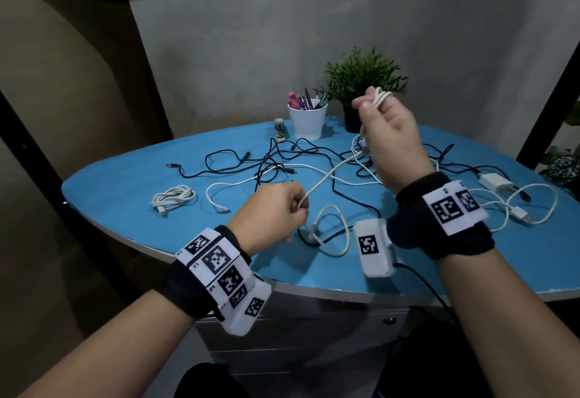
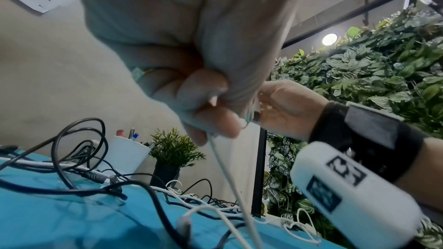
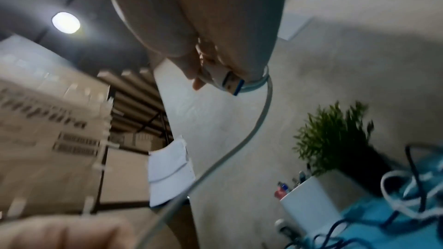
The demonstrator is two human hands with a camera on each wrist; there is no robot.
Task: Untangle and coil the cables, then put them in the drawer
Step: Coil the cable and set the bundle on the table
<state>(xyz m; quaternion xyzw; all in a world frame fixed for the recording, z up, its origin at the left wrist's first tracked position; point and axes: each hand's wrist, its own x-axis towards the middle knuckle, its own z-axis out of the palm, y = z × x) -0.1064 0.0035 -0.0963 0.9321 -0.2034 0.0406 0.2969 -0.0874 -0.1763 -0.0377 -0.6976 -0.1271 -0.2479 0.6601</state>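
Observation:
A white cable (image 1: pixel 326 176) runs taut between both hands above the blue table (image 1: pixel 125 175). My right hand (image 1: pixel 381 115) is raised, with loops of this cable wound round its fingers; the right wrist view shows its USB plug (image 3: pixel 231 82) gripped there. My left hand (image 1: pixel 282 206) sits lower, near the front edge, pinching the same cable (image 2: pixel 230 177). A tangle of black cables (image 1: pixel 282 156) and white cables (image 1: pixel 364 175) lies on the table. One coiled white cable (image 1: pixel 172 198) rests at the left. Drawers (image 1: pixel 301 331) show below the table edge.
A white cup of pens (image 1: pixel 307 120), a small stapler (image 1: pixel 279 129) and a potted plant (image 1: pixel 361 84) stand at the back. A white charger (image 1: pixel 494 182) with its cable lies at the right. A leafy wall (image 2: pixel 383 63) stands right of the table.

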